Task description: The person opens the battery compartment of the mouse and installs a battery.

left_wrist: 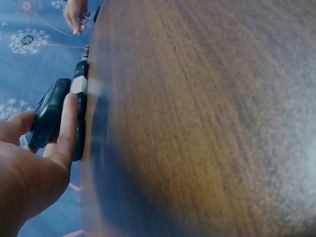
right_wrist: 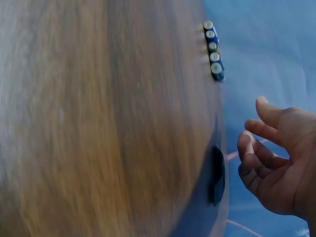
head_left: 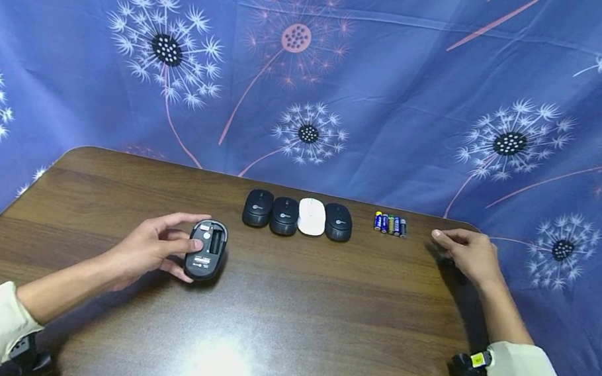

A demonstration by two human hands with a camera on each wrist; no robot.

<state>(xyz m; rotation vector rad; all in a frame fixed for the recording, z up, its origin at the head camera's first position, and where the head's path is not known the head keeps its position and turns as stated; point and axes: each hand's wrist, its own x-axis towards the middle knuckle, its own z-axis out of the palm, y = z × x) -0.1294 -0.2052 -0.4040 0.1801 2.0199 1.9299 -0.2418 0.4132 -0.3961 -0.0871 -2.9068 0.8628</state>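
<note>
My left hand (head_left: 142, 249) grips a black computer mouse (head_left: 207, 265) above the table, thumb on its underside. The underside faces the head camera and shows a label and an uncovered, dark battery slot (head_left: 215, 241). In the left wrist view the same mouse (left_wrist: 48, 116) is seen edge-on between fingers and thumb. My right hand (head_left: 471, 253) hovers over the table's far right corner, its fingers loosely curled round nothing. Below it lies a thin black cover-like piece (right_wrist: 217, 175), partly hidden by the hand in the head view. Several batteries (head_left: 390, 225) lie side by side left of that hand.
At the table's back edge stand three black mice (head_left: 285, 217) and a white mouse (head_left: 312, 218) in a row. Behind the brown wooden table (head_left: 313, 324) hangs a blue cloth (head_left: 392, 83) with dandelion prints.
</note>
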